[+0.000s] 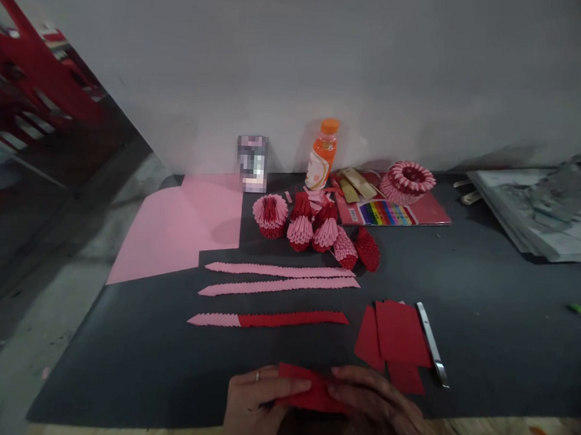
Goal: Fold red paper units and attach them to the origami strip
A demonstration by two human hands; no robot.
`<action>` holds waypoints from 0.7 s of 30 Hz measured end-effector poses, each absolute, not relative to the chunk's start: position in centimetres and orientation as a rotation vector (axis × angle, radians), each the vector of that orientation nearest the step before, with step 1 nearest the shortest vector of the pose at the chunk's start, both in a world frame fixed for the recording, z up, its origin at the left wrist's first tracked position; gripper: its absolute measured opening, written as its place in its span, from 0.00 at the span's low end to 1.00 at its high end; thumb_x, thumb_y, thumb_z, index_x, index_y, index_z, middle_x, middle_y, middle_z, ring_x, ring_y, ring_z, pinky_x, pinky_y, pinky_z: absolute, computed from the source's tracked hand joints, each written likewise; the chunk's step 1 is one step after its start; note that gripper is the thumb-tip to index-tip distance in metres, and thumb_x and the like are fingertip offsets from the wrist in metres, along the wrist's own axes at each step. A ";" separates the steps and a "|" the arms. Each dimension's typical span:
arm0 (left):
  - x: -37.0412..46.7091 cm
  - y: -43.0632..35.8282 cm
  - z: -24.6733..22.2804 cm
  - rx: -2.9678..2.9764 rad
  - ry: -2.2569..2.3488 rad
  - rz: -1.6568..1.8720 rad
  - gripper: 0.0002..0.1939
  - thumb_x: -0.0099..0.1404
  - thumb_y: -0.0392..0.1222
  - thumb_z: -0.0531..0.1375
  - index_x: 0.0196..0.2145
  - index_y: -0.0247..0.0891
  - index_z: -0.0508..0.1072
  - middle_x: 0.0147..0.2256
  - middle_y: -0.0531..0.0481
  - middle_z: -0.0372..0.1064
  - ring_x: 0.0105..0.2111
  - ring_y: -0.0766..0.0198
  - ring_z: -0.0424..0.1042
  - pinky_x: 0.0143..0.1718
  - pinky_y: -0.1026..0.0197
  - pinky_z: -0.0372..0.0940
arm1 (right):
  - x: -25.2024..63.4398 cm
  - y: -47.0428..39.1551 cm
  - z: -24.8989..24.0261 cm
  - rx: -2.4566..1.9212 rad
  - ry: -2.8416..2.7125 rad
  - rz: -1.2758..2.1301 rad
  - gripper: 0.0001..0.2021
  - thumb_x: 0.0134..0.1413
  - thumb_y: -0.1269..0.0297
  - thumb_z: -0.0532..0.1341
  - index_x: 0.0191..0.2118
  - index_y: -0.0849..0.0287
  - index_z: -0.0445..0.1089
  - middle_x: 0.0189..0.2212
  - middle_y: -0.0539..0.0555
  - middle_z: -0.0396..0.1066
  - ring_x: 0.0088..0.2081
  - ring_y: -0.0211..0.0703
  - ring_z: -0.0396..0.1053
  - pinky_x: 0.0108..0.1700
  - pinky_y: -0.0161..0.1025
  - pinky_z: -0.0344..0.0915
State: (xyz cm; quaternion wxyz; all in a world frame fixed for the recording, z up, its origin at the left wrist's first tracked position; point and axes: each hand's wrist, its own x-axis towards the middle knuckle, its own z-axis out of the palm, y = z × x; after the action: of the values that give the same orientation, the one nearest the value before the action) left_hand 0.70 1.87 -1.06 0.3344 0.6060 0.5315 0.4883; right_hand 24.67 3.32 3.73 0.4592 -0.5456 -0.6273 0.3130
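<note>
My left hand (266, 398) and my right hand (373, 400) hold a piece of red paper (305, 390) between them at the table's near edge. The left thumb presses on top of the sheet, while the right fingers pinch its other side and are slightly blurred. To the right lie several red paper pieces (401, 334), overlapping. Beside them is a silver utility knife (432, 345). Farther up, a pink-and-red strip of folded paper (270, 320) lies flat, with two pink folded strips (280, 285) beyond it.
Folded pink-and-red paper pieces (299, 231) stand in the middle back. Behind them are an orange drink bottle (321, 157) and a paper-folded bowl (408, 183) on a red packet (432, 212). Pink sheets (173, 231) lie left; a paper stack (534, 217) lies right. A wall (298, 62) bounds the back.
</note>
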 end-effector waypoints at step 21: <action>2.5 2.8 0.3 1.299 1.630 1.379 0.09 0.63 0.40 0.75 0.34 0.58 0.94 0.28 0.62 0.90 0.24 0.59 0.90 0.26 0.63 0.81 | 18.2 2.0 -0.9 -1.462 -0.603 1.198 0.11 0.48 0.47 0.80 0.34 0.43 0.87 0.30 0.51 0.89 0.31 0.47 0.88 0.36 0.36 0.81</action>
State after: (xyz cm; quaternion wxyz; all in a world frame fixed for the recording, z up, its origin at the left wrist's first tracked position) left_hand 2.53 2.81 0.32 0.3155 0.4933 0.6189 0.5235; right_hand 18.23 2.02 -0.86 0.5470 -0.6168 -0.2546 0.5056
